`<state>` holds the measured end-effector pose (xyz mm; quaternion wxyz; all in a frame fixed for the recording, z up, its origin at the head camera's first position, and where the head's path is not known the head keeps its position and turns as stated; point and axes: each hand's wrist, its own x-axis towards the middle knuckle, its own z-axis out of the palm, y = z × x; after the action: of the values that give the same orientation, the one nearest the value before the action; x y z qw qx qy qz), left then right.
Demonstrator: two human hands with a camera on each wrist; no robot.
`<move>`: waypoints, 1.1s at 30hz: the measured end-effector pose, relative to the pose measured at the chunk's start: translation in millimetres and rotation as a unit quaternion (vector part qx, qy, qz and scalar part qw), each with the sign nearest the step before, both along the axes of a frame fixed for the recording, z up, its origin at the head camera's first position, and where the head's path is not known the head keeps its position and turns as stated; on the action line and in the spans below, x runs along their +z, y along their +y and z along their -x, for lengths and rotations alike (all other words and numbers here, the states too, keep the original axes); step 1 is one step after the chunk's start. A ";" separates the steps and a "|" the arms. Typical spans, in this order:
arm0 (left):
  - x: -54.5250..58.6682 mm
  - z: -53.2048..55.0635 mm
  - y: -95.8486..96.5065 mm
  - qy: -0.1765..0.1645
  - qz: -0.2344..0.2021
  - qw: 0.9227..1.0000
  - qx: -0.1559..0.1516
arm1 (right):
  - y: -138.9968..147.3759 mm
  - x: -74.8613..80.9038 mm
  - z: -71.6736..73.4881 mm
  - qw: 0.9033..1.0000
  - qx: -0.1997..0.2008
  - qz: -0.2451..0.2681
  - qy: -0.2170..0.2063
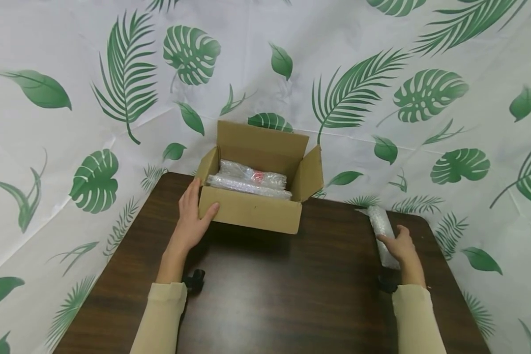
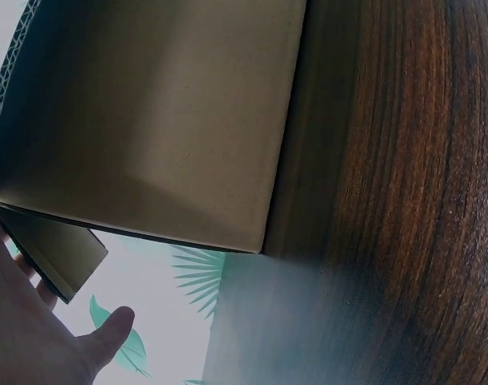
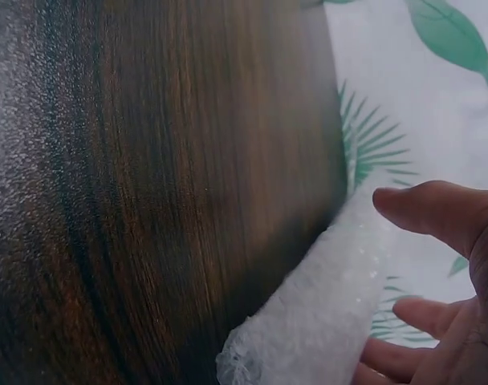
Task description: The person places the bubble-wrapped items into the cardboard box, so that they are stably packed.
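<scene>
An open cardboard box [image 1: 252,209] stands near the table's far edge, holding bubble-wrapped packages [image 1: 254,184], one with a red patch. My left hand [image 1: 193,211] rests at its left front corner, fingers fairly straight along the left side. In the left wrist view the fingertips go behind a side flap [image 2: 63,249], and the thumb points away from the cardboard. Over to the right, my right hand [image 1: 400,246] holds a long bubble-wrapped roll [image 1: 382,233]. Its thumb lies over the roll; in the right wrist view some fingertips are hidden behind the wrap [image 3: 316,313].
Underneath is a dark wood-grain table [image 1: 283,295] with rounded far corners. A white sheet [image 1: 256,59] with green leaf prints hangs close behind and around it. The box's rear flap stands up and its right flap [image 1: 311,172] leans outward.
</scene>
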<state>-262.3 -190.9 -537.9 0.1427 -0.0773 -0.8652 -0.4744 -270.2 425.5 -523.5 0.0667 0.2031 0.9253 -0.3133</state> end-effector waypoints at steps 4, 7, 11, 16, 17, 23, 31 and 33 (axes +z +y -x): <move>-1.0 1.2 -0.5 0.006 -0.002 1.000 0.002 | 2.1 -5.0 7.9 1.000 0.005 -0.001 -0.015; -1.9 1.7 -0.4 0.009 -0.001 1.000 0.003 | 3.2 -10.6 11.9 1.000 -0.003 -0.016 -0.016; -2.5 1.3 -0.5 0.013 -0.003 1.000 0.006 | 2.7 -13.6 15.7 0.999 -0.010 -0.041 -0.012; -2.1 1.1 -0.1 0.012 -0.006 1.000 0.006 | 5.9 -10.9 16.3 0.998 -0.005 -0.062 -0.021; -2.0 1.4 0.0 0.012 -0.006 1.000 0.006 | 6.7 -10.0 16.1 0.998 -0.007 -0.062 -0.025; -0.6 1.5 0.9 0.010 -0.008 1.000 0.005 | 11.2 -9.3 14.1 0.998 -0.023 -0.054 -0.015; 0.8 -0.5 1.3 0.009 -0.009 1.000 0.006 | 16.2 -12.2 12.3 0.999 -0.048 -0.012 0.011; 1.0 -1.1 0.9 0.007 -0.010 1.000 0.007 | 17.0 -11.9 12.0 0.999 -0.053 -0.004 0.014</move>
<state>-261.3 -190.1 -536.8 0.1525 -0.0736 -0.8602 -0.4811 -282.1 442.5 -535.4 0.0367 0.2474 0.9154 -0.3156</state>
